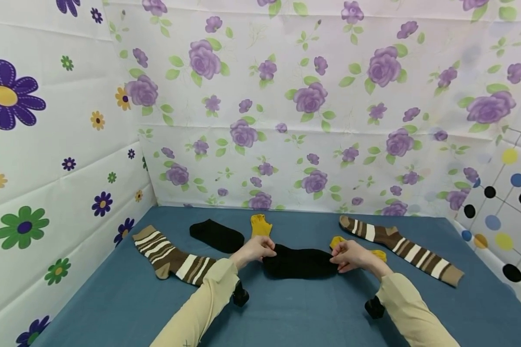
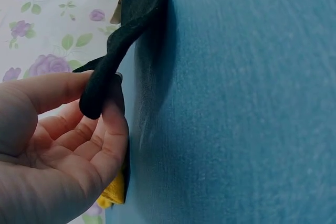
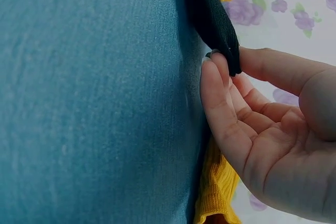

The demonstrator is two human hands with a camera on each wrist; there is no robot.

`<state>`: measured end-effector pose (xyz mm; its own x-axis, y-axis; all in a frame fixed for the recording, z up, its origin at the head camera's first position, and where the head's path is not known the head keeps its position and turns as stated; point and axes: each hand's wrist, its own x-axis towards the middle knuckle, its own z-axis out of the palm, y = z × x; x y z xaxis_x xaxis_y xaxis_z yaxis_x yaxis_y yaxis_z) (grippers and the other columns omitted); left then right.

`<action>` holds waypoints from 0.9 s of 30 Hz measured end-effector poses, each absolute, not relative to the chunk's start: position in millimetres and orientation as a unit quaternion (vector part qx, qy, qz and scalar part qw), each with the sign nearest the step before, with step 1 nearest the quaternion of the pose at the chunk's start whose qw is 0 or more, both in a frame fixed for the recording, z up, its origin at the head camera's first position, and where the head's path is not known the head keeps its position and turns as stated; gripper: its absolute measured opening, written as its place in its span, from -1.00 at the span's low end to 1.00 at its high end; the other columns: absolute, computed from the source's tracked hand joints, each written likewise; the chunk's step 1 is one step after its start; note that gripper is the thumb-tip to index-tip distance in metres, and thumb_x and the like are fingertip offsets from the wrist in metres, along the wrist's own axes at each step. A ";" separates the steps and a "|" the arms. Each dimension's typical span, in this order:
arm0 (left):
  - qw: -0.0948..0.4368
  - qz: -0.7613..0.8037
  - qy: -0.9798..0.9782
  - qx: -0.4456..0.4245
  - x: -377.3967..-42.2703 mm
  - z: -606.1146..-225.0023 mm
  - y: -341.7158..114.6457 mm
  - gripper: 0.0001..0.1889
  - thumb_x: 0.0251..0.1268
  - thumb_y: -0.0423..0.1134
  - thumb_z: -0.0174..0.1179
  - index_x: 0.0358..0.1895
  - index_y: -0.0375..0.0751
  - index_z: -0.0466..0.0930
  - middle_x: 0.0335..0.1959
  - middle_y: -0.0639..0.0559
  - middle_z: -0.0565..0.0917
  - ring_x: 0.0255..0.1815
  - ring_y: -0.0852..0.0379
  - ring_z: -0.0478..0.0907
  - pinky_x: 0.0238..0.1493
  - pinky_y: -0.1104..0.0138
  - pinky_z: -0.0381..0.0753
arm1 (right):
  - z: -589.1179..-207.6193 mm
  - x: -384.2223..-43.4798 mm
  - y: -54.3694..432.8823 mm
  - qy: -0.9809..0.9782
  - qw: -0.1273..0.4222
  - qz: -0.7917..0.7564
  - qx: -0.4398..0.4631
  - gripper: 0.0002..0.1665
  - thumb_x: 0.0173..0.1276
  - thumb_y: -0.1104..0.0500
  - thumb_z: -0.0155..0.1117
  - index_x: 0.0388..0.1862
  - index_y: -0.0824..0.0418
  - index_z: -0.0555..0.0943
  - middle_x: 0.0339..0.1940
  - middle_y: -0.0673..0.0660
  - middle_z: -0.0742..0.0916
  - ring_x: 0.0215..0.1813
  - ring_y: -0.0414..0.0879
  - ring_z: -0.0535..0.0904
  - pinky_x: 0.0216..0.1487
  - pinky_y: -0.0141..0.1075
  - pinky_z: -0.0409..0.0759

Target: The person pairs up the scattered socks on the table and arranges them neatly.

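Note:
A black sock (image 1: 301, 263) is stretched sideways between both hands, near the middle of the table. My left hand (image 1: 255, 250) pinches its left end between thumb and fingers; in the left wrist view that end (image 2: 107, 72) folds over the fingertips. At the other end my right hand (image 1: 351, 255) pinches the sock, and the right wrist view shows its edge (image 3: 220, 30) between thumb and forefinger. Behind the left hand lies a yellow sock (image 1: 260, 225). Another yellow sock (image 1: 378, 255) is partly hidden behind the right hand.
A second black sock (image 1: 217, 236) lies at back left. One brown striped sock (image 1: 169, 255) lies at left, partly behind the left sleeve; its like (image 1: 404, 248) lies at right. The blue tabletop (image 1: 304, 318) meets a flowered cloth wall (image 1: 278, 159) at the back.

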<state>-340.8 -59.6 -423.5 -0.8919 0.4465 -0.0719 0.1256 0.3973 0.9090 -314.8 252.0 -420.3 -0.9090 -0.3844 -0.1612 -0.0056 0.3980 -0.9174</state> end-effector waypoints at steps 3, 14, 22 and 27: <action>0.154 0.514 0.825 0.177 -339.2 -422.7 -60.3 -0.86 0.14 -0.41 0.20 -0.28 -0.40 0.48 -0.47 -0.01 0.47 -0.53 0.14 0.34 -0.47 0.31 0.46 | -420.5 -315.2 252.3 0.819 0.177 -0.534 -0.117 -0.84 0.19 0.35 0.23 -0.33 0.42 0.44 -0.52 0.22 0.57 -0.54 -0.06 0.53 -0.38 -0.15 0.58; 0.157 0.516 0.823 0.179 -339.6 -422.3 -62.1 -0.86 0.17 -0.40 0.18 -0.24 -0.40 0.51 -0.41 -0.02 0.53 -0.37 0.03 0.46 -0.34 0.22 0.51 | -424.0 -316.0 253.5 0.826 0.179 -0.523 -0.113 -0.80 0.18 0.34 0.25 -0.32 0.43 0.44 -0.54 0.18 0.55 -0.52 -0.04 0.54 -0.39 -0.15 0.58; 0.145 0.501 0.832 0.192 -338.6 -419.2 -65.8 -0.92 0.17 -0.40 0.18 -0.31 -0.36 0.52 -0.46 -0.03 0.53 -0.42 0.01 0.47 -0.39 0.20 0.53 | -421.9 -314.1 253.6 0.826 0.177 -0.523 -0.117 -0.77 0.18 0.30 0.27 -0.31 0.44 0.45 -0.52 0.19 0.56 -0.50 -0.04 0.54 -0.39 -0.15 0.58; 0.138 0.491 0.838 0.192 -338.6 -410.1 -68.6 -0.93 0.19 -0.40 0.16 -0.31 -0.36 0.52 -0.47 -0.07 0.54 -0.41 -0.06 0.50 -0.38 0.17 0.53 | -417.9 -312.3 254.7 0.838 0.159 -0.509 -0.117 -0.77 0.17 0.27 0.29 -0.33 0.41 0.48 -0.52 0.20 0.58 -0.50 -0.03 0.55 -0.41 -0.16 0.58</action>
